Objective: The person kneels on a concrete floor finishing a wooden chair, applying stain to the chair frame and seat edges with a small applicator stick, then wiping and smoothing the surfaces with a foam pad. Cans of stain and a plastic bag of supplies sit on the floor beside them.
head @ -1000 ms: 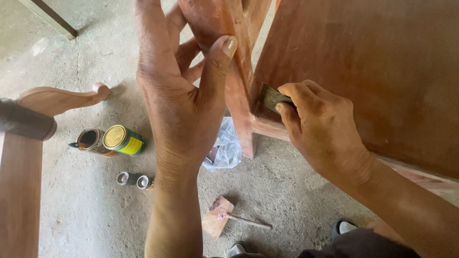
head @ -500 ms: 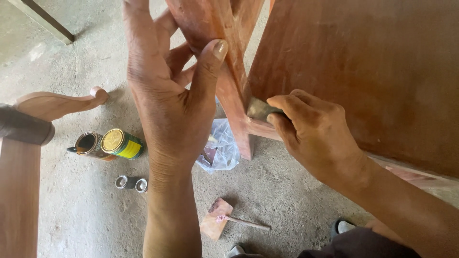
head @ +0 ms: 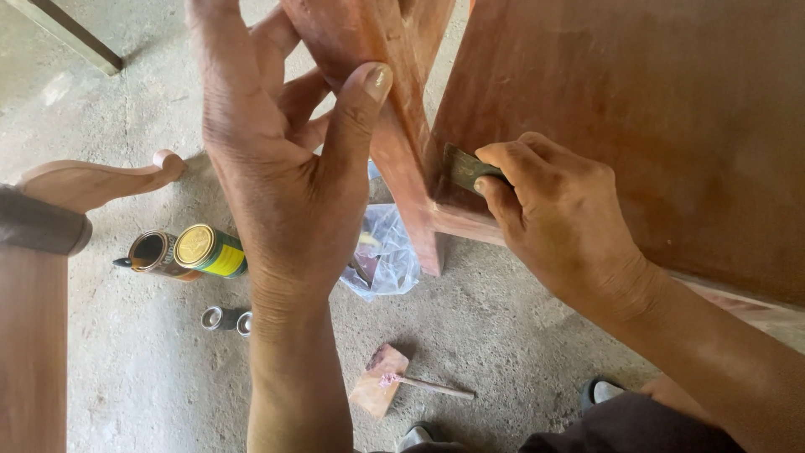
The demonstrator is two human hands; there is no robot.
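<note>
Below, tins [head: 189,250], plastic bag [head: 387,256], wood scrap [head: 379,382].

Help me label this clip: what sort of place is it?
Probably a furniture or woodworking workshop. Reddish wooden furniture stands on a bare concrete floor, small tins lie beside it, and the right hand presses a small dark pad against the wood.

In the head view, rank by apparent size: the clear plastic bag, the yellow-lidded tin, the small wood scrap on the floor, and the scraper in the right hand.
1. Clear plastic bag, partly hidden by the wooden leg.
2. Yellow-lidded tin.
3. Small wood scrap, close to the tin; ranking unsure.
4. Scraper, mostly hidden in the right hand.
</note>
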